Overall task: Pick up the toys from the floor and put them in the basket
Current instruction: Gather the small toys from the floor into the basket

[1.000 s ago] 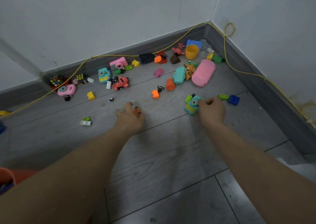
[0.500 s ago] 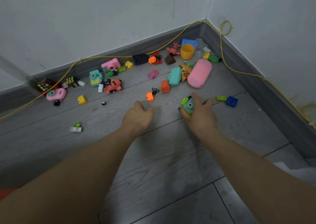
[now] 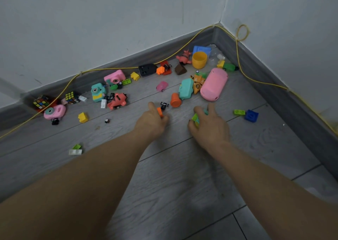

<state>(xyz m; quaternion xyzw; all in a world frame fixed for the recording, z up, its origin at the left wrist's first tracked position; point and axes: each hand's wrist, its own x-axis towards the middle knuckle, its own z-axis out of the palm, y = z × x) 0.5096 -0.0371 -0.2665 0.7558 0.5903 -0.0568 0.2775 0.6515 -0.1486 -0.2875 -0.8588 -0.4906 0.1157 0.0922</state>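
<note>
Grey plank flooring (image 3: pixel 164 184) lay strewn with toys. Left hand (image 3: pixel 151 120) pinched a small orange plastic block (image 3: pixel 159 111); right hand (image 3: pixel 210 126) curled around a teal toy camera (image 3: pixel 196 118). Best to firm both grips before lifting; no basket was visible.

My floor (image 3: pixel 164 184) looks like matt grey wood-grain planks. Beyond it, the pink case (image 3: pixel 214 84) and yellow cup (image 3: pixel 199 59) look like smooth, glossy plastic.
</note>
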